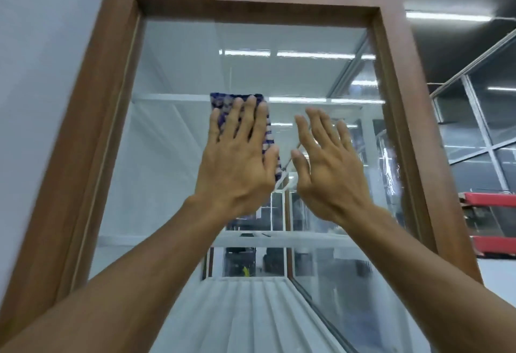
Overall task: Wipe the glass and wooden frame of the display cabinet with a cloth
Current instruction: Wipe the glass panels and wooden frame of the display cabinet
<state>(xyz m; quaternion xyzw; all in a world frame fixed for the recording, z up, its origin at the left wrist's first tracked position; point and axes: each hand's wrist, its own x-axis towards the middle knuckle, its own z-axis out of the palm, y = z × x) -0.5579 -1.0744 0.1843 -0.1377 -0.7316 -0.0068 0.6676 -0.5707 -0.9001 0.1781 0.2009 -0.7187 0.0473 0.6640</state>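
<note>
A tall display cabinet fills the view, its brown wooden frame (111,106) running up both sides and across the top of a large glass pane (178,79). A blue and white patterned cloth (220,102) lies flat against the glass near the middle. My left hand (237,157) presses on it with straight, spread fingers. My right hand (326,162) is raised just to the right of the cloth, fingers straight and apart, holding nothing; whether it touches the glass cannot be told.
A pale wall (42,59) stands left of the cabinet. Glass partition walls (480,118) and a red object (494,201) lie to the right. White shelves (279,239) show through the glass. Ceiling strip lights (446,16) hang above.
</note>
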